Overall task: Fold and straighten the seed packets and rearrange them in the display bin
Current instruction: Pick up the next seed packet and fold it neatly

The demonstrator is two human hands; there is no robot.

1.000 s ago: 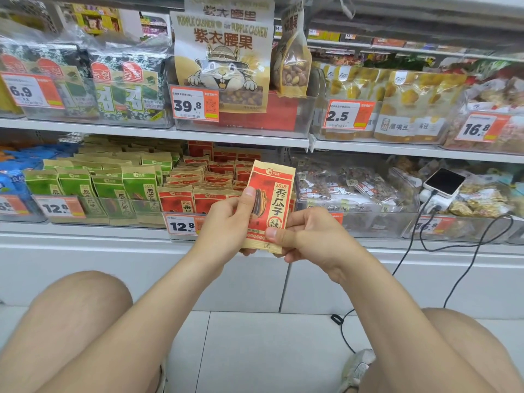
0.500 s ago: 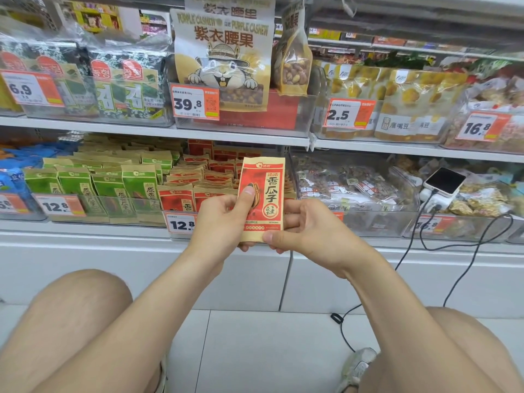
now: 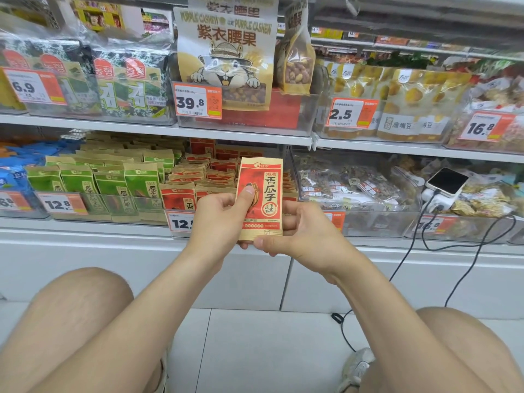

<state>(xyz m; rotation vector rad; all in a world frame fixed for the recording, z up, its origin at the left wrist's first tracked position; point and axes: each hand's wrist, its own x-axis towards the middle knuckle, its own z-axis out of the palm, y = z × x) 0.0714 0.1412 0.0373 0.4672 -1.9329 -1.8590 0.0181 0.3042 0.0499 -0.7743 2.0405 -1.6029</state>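
A red-and-tan seed packet (image 3: 265,194) was held upright in front of the lower shelf (image 3: 85,226), its printed face toward the camera. The left hand (image 3: 218,219) grasped its left edge, thumb pressed flat on the front and fingers behind. The right hand (image 3: 306,236) pinched the bottom right corner between the thumb and the fingers behind.

Directly behind the packet stood the clear display bin (image 3: 169,215), filled with rows of matching red packets (image 3: 198,177) and fronted by a price tag (image 3: 181,222). Green packets (image 3: 113,180) filled the neighbouring bin to the left.

On the shelf above stood a large cashew bag (image 3: 226,52). To the right a phone (image 3: 448,181) lay on a charger, with black cables (image 3: 411,251) trailing to the tiled floor (image 3: 255,350), where the person crouched with bare knees.
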